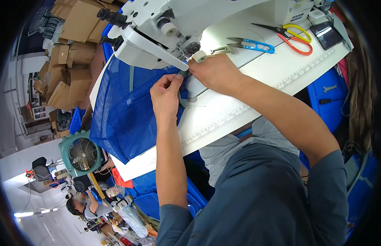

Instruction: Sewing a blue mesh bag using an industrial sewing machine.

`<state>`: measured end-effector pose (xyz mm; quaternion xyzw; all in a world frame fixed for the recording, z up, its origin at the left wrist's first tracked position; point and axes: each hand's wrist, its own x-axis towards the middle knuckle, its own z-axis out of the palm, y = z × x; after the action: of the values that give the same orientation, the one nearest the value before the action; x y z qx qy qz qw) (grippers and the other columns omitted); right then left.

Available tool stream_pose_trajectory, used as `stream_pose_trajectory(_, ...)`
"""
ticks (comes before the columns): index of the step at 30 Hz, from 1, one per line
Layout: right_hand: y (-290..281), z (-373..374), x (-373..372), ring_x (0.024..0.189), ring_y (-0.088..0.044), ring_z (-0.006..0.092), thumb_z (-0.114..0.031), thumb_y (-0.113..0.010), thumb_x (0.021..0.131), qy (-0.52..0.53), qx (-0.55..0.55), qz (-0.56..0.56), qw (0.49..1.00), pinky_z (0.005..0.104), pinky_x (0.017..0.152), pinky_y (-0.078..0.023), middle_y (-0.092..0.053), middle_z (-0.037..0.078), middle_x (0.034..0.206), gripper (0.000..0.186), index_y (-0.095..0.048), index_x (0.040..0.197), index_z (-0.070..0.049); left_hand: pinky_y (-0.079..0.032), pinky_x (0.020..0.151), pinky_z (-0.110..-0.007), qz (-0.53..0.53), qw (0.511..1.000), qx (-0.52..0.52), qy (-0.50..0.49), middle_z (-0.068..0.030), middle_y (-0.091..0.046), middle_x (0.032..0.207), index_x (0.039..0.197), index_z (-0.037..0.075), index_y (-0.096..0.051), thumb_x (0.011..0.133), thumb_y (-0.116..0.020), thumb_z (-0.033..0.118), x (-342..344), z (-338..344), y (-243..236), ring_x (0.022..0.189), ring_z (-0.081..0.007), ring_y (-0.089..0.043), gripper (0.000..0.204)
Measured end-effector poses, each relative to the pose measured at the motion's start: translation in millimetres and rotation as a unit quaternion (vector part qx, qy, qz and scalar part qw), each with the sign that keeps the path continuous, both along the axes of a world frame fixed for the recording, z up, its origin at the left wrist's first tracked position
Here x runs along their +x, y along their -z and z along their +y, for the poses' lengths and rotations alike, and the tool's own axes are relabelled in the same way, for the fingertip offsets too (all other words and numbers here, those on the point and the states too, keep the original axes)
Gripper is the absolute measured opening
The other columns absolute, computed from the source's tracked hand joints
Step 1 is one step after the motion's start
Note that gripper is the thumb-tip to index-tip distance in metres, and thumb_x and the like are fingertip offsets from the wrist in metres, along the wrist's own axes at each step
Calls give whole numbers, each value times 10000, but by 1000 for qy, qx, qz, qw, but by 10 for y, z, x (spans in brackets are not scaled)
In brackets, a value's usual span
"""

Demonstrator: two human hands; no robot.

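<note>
A white sewing machine (147,30) stands across the top of the white table. Blue mesh fabric (127,110) spreads under its head and over the table's left side, with a grey strip (182,92) along its right edge. My left hand (166,94) pinches that strip between thumb and fingers just in front of the needle area. Close beside the needle, my right hand (217,73) is bent over the work with its fingers drawn together. Its fingertips are partly hidden by the machine, so what they hold cannot be made out.
Blue thread snips (252,45), scissors with red and yellow handles (295,36) and a dark phone (326,33) lie at the right. A ruler scale (223,123) runs along the table's near edge. A green fan (80,153) and another person (86,205) are at the left.
</note>
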<state>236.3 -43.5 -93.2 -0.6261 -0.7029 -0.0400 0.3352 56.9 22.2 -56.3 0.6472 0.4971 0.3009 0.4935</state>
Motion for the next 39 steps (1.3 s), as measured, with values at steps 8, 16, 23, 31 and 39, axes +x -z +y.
stream_pose_trajectory(8, -119, -200, 99, 877, -766, 311, -124, -643, 930, 32, -65, 56, 996, 431, 757, -606, -752, 98, 1030, 183, -740, 1073, -64, -378, 660, -233, 11, 1000, 0, -6, 40, -657, 806, 969, -16, -790, 950, -770, 132, 7, -3, -22, 729, -56, -505, 150)
stream_pose_trajectory(16, -140, -362, 261, 853, -724, 320, -177, -661, 978, 63, -86, 62, 992, 435, 729, -577, -730, 98, 976, 145, -743, 975, -57, -416, 678, -240, 8, 1000, 16, -3, 27, -660, 813, 968, -24, -776, 963, -756, 125, 65, -78, -11, 741, -65, -528, 151)
stream_pose_trajectory(23, -242, -686, 397, 940, -730, 306, -110, -661, 961, 83, -36, 175, 980, 423, 766, -594, -731, 81, 1052, 139, -765, 1050, -91, -509, 653, -360, 244, 836, 474, 128, -81, -673, 888, 928, 29, -685, 914, -746, 65, 190, -373, 32, 788, -249, -677, 72)
stream_pose_trajectory(31, -99, -403, 206, 1117, -649, 322, 20, -643, 846, -79, 16, 147, 986, 457, 1040, -490, -747, 73, 1229, 335, -781, 1149, -17, -511, 675, -412, 316, 743, 560, 183, -84, -583, 841, 843, 63, -633, 874, -696, 61, 329, -439, 87, 769, -268, -627, 70)
stream_pose_trajectory(39, -100, -381, 187, 1212, -614, 271, -13, -652, 864, -59, -58, 86, 993, 453, 1075, -443, -749, 21, 1250, 293, -812, 1105, -57, -530, 803, -406, 286, 856, 384, 191, -79, -666, 1006, 1010, 12, -731, 942, -700, 121, 179, -559, -152, 905, -286, -660, 132)
